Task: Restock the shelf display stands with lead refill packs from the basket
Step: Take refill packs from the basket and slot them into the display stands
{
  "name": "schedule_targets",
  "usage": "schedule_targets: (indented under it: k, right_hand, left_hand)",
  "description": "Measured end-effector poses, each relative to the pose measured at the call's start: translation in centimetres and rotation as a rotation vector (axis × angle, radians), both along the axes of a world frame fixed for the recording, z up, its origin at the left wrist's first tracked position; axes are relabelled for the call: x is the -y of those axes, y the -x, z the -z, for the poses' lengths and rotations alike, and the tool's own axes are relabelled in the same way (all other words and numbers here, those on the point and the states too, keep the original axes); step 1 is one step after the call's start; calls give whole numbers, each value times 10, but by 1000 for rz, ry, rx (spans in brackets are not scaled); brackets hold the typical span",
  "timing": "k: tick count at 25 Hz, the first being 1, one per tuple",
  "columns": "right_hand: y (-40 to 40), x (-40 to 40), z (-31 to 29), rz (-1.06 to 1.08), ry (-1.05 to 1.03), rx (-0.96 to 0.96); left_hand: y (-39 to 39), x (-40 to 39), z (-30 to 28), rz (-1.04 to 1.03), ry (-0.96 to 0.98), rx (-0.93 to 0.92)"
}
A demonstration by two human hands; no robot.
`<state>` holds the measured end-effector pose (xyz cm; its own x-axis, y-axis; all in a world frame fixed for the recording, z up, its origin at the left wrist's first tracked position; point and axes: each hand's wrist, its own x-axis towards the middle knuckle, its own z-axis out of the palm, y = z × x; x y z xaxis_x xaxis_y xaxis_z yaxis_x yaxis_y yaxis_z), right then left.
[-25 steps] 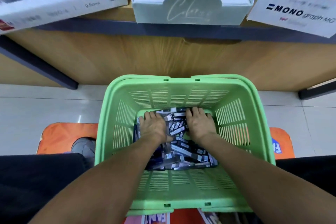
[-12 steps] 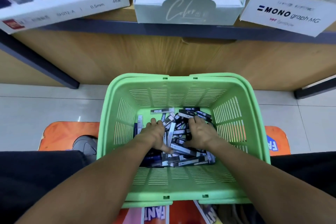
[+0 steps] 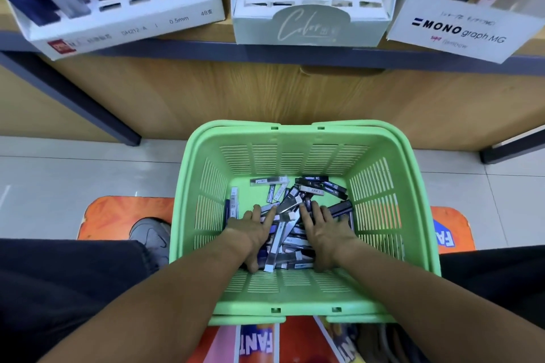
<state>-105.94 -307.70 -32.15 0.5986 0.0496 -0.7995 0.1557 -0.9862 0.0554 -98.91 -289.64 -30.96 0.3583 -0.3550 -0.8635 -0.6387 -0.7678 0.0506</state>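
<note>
Cut off at the top edge: three display stands (image 3: pixel 309 25) on the shelf, contents blurred. Buried under both hands (image 3: pixel 253 230): part of the lead refill packs (image 3: pixel 298 200), labels too small to read. Hidden beneath the basket (image 3: pixel 295 298): most of the orange mat (image 3: pixel 124 215).

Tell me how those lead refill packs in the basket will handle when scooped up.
The lead refill packs look like thin, flat, rigid cases, so probably stiff and light. They lie loosely criss-crossed, so they may slide off each other. Flat sides suggest little rolling.
</note>
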Motion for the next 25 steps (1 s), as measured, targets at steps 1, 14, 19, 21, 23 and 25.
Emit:
schedule_targets:
  k: [1, 14, 19, 21, 23, 25]
  right_hand:
    - [2, 0, 2, -17, 4, 25]
    - [-29, -2, 2, 288, -17, 208]
    - [-24, -14, 2, 366, -92, 234]
    - [-27, -14, 2, 502, -189, 248]
    - [-32, -15, 1, 730, -338, 198]
    - [-34, -21, 2, 915, -440, 127]
  left_hand:
    - [3, -1, 2, 14, 8, 36]
    - [-12, 17, 26, -428, 157, 331]
    - [-8, 22, 29, -665, 251, 209]
    - [-11, 23, 28, -830, 282, 165]
    - [-14, 24, 25, -999, 300, 93]
    - [-16, 23, 23, -1127, 357, 22]
